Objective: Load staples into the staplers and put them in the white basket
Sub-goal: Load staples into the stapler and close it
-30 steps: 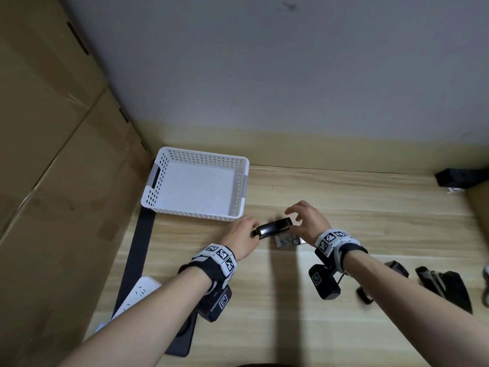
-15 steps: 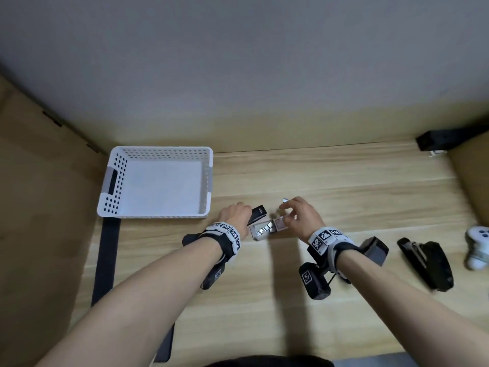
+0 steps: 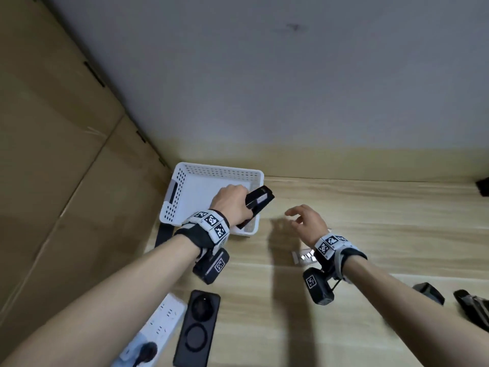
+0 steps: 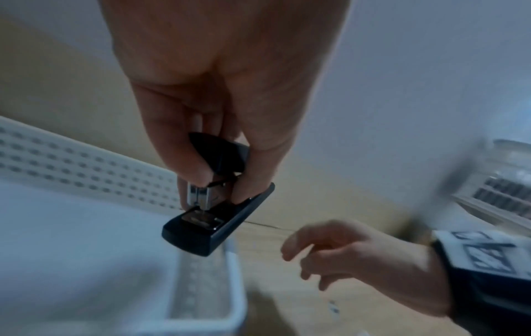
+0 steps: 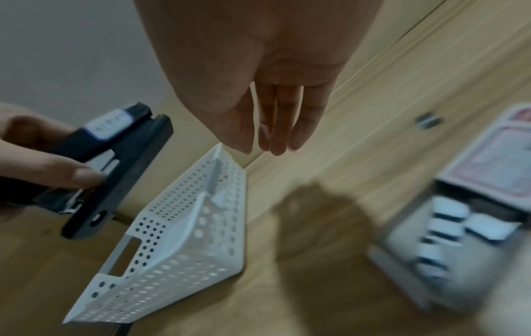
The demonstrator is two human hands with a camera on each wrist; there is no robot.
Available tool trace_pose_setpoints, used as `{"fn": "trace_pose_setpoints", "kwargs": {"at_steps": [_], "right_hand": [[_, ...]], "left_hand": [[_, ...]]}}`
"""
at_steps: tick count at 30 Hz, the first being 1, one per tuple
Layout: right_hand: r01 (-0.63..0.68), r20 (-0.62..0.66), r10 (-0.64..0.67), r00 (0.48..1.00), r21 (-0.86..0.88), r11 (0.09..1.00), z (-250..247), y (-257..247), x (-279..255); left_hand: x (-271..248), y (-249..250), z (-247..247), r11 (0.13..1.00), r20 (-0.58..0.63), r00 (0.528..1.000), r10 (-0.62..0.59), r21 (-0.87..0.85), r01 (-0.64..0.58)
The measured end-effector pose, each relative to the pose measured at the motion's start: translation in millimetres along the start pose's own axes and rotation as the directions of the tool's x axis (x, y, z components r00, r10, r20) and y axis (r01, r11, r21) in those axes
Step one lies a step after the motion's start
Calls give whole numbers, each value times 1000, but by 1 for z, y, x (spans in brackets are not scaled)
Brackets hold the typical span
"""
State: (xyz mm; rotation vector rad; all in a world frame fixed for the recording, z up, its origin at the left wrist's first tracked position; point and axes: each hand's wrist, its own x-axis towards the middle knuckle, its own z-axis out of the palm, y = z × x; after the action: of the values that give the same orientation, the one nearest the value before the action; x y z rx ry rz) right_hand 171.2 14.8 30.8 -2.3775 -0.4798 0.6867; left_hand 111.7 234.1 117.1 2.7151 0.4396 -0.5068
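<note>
Black stapler (image 3: 258, 205) gripped in curled left hand (image 3: 229, 205), held over the right end of the white basket (image 3: 176, 197), long axis slanting up and to the right, nose toward the wall; white label on its top, writing too blurred to read. Glossy plastic body, bright metal magazine inside. Basket rectangular, perforated plastic, on pale wood-grain table (image 3: 370, 213). Right hand (image 3: 307, 221) beside it, holding nothing, fingers loosely spread. Silvery staple strips (image 3: 304, 256) on the table just under the right wrist.
</note>
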Motion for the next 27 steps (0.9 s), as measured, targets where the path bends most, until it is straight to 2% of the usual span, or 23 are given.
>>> {"fn": "trace_pose_setpoints", "kwargs": {"at_steps": [3,6,11,16,20,24,27], "right_hand": [[79,-13,-78,997,28,997,14,-41,17],[134,3,-134,991,35,990,30,-70,32],[138,11,-139,990,29,990,48,-88,52],[165,84,-160,984,-57,985,55,-88,71],[171,79,-165,983,-72,983,59,-82,79],[177,83,-170,982,-82,981,60,-78,79],[188,89,-182,979,-59,980,60,-79,78]], "left_hand": [[14,-55,-20,992,-5,993,-120,-51,119],[29,-102,-24,977,-1,977,-211,-27,211],[57,-148,-6,959,6,960,-281,44,280],[82,-162,13,948,26,958,-284,155,277],[87,-166,22,927,78,948,-309,249,281],[85,-168,21,905,99,962,-254,375,200],[82,-165,15,886,122,943,-310,397,240]]}}
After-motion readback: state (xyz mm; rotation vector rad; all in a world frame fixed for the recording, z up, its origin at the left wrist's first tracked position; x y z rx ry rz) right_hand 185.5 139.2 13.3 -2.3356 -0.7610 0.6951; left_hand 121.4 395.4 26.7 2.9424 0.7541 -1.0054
